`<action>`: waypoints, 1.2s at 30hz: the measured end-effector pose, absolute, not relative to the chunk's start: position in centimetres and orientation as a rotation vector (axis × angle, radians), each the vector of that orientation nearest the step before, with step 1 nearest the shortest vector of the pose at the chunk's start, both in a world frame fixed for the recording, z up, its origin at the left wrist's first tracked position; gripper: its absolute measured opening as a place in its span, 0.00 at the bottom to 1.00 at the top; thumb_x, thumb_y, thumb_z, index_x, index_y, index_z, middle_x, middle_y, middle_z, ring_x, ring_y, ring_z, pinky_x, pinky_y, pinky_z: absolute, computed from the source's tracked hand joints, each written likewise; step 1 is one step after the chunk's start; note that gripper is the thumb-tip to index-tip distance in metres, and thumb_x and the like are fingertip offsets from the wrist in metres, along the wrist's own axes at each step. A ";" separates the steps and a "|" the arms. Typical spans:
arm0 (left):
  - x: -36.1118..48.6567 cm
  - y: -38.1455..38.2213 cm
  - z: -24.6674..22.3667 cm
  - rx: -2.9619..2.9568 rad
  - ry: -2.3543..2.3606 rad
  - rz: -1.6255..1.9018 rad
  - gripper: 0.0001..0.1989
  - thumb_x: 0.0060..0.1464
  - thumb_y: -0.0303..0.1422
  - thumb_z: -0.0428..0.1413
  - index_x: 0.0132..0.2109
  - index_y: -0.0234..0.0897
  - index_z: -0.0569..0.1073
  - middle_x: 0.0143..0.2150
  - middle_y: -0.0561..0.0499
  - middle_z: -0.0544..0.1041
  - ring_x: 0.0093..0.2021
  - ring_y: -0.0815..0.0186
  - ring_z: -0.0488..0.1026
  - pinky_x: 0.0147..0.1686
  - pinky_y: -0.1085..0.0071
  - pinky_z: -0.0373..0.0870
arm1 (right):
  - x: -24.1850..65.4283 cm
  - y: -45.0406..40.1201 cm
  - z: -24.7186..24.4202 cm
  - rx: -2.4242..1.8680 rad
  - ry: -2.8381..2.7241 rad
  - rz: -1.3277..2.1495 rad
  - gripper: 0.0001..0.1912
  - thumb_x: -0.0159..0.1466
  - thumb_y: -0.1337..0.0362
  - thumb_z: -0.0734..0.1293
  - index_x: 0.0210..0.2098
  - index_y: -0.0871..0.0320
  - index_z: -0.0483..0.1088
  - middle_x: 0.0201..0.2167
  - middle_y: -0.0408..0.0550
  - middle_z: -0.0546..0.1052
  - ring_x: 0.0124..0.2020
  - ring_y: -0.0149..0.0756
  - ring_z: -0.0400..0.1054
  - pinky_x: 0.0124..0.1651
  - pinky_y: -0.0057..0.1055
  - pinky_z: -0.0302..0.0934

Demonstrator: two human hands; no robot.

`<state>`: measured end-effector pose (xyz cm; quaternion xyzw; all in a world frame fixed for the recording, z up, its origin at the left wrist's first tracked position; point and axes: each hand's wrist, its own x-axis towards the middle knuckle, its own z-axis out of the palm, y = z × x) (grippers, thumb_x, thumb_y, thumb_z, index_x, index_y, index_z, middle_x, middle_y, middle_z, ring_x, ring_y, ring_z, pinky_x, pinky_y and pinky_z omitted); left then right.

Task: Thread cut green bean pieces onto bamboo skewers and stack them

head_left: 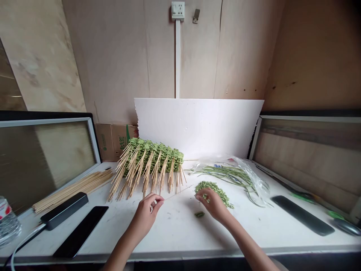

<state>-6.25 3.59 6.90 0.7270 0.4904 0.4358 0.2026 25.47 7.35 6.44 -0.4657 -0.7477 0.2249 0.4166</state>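
Observation:
My left hand (148, 209) pinches the end of a thin bamboo skewer (177, 192), whose bare tip points right and slightly away from me. Over the near edge of a pile of short-cut green stems (210, 185) is my right hand (211, 202), thumb and fingers closed together; what they hold, if anything, is too small to make out. A small cluster of cut green pieces (199, 214) lies on the table just below that hand. Behind my left hand, many finished skewers threaded with green pieces (153, 158) are stacked in rows, bare stick ends toward me.
Loose bamboo skewers (73, 188) lie at left, near a black box (64, 210), a dark phone-like slab (81, 231) and a water bottle (8, 222). Long green stalks (228, 175) spill from a plastic bag (258, 184). A dark pad (303, 215) and a mouse (347, 226) lie right.

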 end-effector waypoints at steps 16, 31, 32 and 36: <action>-3.9 -1.5 11.1 2.133 1.259 1.241 0.16 0.66 0.46 0.54 0.43 0.44 0.81 0.37 0.45 0.79 0.29 0.63 0.71 0.28 0.68 0.70 | 25.3 3.1 10.8 -0.623 -0.892 1.498 0.17 0.58 0.55 0.80 0.40 0.57 0.79 0.41 0.49 0.81 0.45 0.38 0.77 0.36 0.25 0.68; -3.9 -1.5 10.8 2.126 1.238 1.259 0.12 0.66 0.40 0.56 0.43 0.38 0.81 0.38 0.47 0.78 0.28 0.68 0.67 0.28 0.73 0.66 | 25.0 2.1 11.4 -0.618 -0.939 1.413 0.14 0.58 0.54 0.80 0.38 0.56 0.81 0.38 0.48 0.82 0.42 0.35 0.76 0.31 0.23 0.62; -4.0 -1.5 10.8 2.126 1.241 1.259 0.12 0.65 0.40 0.56 0.43 0.38 0.81 0.38 0.47 0.79 0.28 0.68 0.67 0.28 0.73 0.65 | 25.0 2.1 11.4 -0.625 -0.952 1.402 0.15 0.58 0.53 0.80 0.37 0.56 0.81 0.38 0.48 0.82 0.41 0.35 0.76 0.31 0.24 0.62; -4.0 -1.6 10.9 2.140 1.243 1.246 0.12 0.66 0.39 0.55 0.43 0.38 0.81 0.38 0.47 0.79 0.29 0.67 0.68 0.28 0.73 0.66 | 25.0 2.2 11.5 -0.672 -1.010 1.345 0.15 0.58 0.52 0.79 0.37 0.56 0.82 0.38 0.50 0.83 0.41 0.38 0.76 0.33 0.27 0.62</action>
